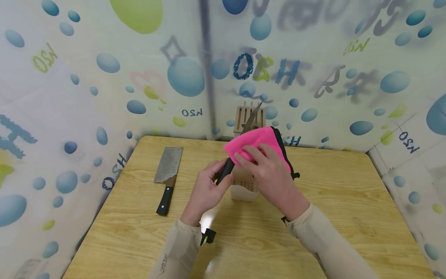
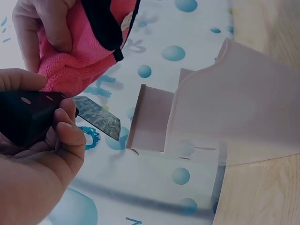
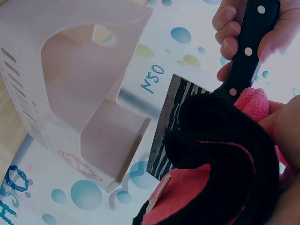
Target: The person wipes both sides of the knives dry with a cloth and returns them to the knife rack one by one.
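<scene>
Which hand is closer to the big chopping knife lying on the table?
Left. The left hand is to the right of the chopping knife, holding another knife; the right hand is farther over to the right, holding the pink cloth.

Cleaver [image 1: 168, 170] on table [image 1: 362, 197], left of knife block [image 1: 244, 192]; knife [image 1: 227, 169] and cloth [image 1: 256, 140] before block, wall [image 1: 313, 89] behind

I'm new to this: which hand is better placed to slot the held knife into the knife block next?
Probably the left hand: it grips the black knife handle, while the right hand holds the pink cloth over part of the blade.
</scene>
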Available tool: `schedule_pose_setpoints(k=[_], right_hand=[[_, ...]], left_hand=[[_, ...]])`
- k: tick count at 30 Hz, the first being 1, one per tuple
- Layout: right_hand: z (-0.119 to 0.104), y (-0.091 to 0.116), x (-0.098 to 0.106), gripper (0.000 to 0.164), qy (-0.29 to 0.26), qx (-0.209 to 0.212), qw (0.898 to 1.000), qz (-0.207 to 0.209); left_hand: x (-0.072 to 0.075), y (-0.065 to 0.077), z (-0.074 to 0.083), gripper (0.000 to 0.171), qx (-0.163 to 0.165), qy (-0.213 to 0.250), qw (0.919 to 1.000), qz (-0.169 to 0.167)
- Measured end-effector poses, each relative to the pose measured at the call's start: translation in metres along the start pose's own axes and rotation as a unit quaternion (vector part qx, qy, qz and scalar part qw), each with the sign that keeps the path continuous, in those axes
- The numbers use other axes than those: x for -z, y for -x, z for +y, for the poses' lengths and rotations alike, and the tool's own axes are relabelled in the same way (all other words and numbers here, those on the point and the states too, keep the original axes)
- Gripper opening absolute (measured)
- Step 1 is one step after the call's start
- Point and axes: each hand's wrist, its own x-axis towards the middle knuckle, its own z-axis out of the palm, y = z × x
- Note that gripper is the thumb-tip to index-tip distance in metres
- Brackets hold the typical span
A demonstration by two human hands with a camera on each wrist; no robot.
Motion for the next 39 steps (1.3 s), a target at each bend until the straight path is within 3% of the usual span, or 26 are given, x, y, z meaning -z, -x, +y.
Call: schedule_pose_setpoints(k=[14, 21, 29, 39], right_hand=[[0.02, 0.002, 0.0, 0.053, 0.012, -0.033, 0.999, 0.018], [0.03, 0.005, 0.0, 0.046, 0.003, -0.056, 0.998, 0.04], [0.036, 0.008, 0.005, 0.05, 0.004, -0.079, 0.996, 0.03], [0.046, 0.011, 0.005, 0.049, 0.007, -0.081, 0.996, 0.046]], left_hand=[[-0.006, 0.003, 0.007, 0.034, -0.005, -0.05, 0.9982, 0.032], [-0.008, 0.003, 0.008, 0.029, -0.01, -0.081, 0.9955, 0.049], [-0.007, 0.005, 0.009, 0.023, 0.0, -0.093, 0.994, 0.057], [-0.005, 0.007, 0.002, 0.015, -0.034, -0.138, 0.9887, 0.048]])
